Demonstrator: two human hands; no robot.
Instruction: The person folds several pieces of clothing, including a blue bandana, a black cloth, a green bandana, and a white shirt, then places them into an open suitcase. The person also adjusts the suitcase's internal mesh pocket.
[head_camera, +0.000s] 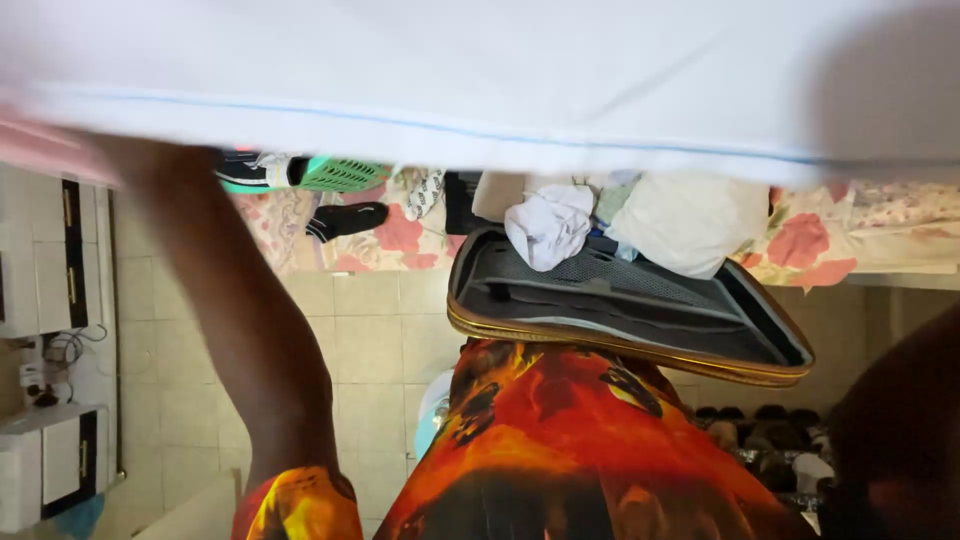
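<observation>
White cloth with one thin blue line (480, 80) is stretched across the top of the view. Both hands are hidden behind it; their grip cannot be told. One bare forearm (240, 320) is raised. Below, one open grey suitcase with a gold rim (620, 320), two black socks (345, 220) and one green basket (345, 175) are seen.

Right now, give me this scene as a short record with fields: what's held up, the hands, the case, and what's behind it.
held up: white cloth with a thin blue line, spread across the top of the view
hands: both hidden behind the cloth; only the left forearm shows, raised to it
case: open suitcase lid, grey lining, gold rim
behind case: white clothes on a floral bedsheet
also on sheet: black sock, green basket
floor: pale tiles
</observation>
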